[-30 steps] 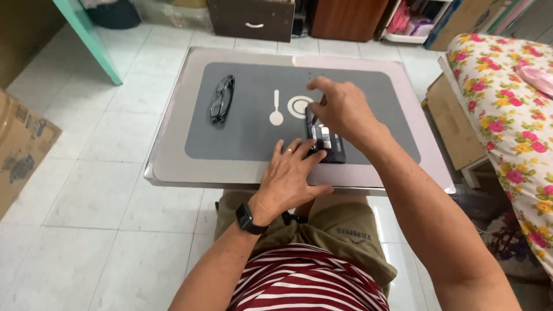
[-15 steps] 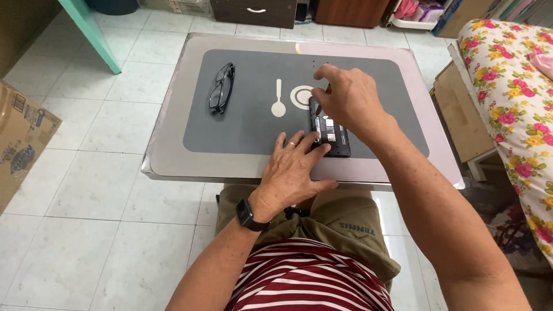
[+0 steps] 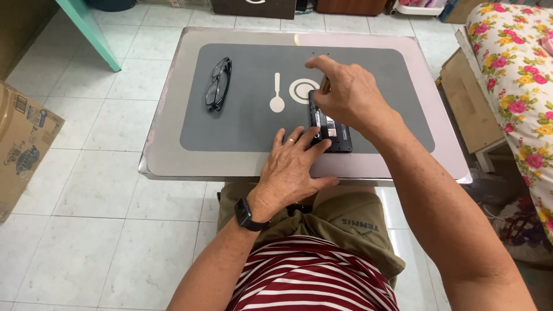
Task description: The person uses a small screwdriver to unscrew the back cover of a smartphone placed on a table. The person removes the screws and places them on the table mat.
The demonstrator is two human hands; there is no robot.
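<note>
Brown corrugated cardboard, the side of a box (image 3: pixel 23 144), is cut off by the left edge, standing on the white tiled floor (image 3: pixel 86 190). A teal slanted furniture leg (image 3: pixel 89 31) rises out of view at the top left. Moving right, we come to the grey rounded tabletop (image 3: pixel 167 155) with its darker grey inlay printed with a white spoon-and-ring symbol (image 3: pixel 291 92). On the inlay's left part lie folded black-framed spectacles (image 3: pixel 218 83), well apart from our hands.

Our left hand (image 3: pixel 294 167), a black watch at its wrist, lies palm down at the near edge of the tabletop; its fingers are slightly spread, and the index and middle fingertips press against the near left end of a small black rectangular device (image 3: pixel 337 135). The device lies flat on the inlay, just right of the white symbol. Its top looks open, showing lighter parts inside, but we cannot make out what they are.

Our right hand (image 3: pixel 345 95) hangs over the far part of the device and hides most of it. Its fingers are curled downwards with the forefinger stretched out to the left; whether they pinch anything underneath, we cannot tell.

Further right a flowered bedspread (image 3: pixel 518 75) runs off the frame.
</note>
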